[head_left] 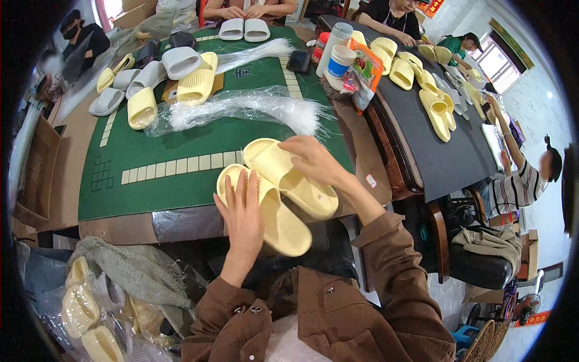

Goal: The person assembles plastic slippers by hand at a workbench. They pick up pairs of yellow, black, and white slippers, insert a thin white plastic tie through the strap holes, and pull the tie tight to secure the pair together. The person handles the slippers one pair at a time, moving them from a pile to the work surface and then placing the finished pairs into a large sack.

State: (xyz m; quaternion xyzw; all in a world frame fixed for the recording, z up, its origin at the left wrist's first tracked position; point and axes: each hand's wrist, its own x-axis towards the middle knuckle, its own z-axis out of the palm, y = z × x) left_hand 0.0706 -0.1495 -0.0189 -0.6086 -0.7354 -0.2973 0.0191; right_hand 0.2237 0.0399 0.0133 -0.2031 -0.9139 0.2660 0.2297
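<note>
A pair of pale yellow slide slippers is held side by side at the table's near edge, their heel ends pointing toward me. My left hand (243, 210) lies across the strap of the left slipper (283, 228), fingers stretched along it and the thumb at its outer side. On the right slipper (313, 197), my right hand (312, 159) grips the strap from the outer side, its fingertips over the ribbed top. The two slippers touch along their inner sides. What lies under them, and the undersides of my hands, is hidden.
A green mat (120, 196) covers my table. Beyond my hands lie bundles of clear plastic strands (241, 111), with grey slippers (148, 78) and yellow slippers (198, 78) at the left. A black table (458, 163) at the right bears more slippers. Bagged slippers (81, 311) are at lower left; several people sit around.
</note>
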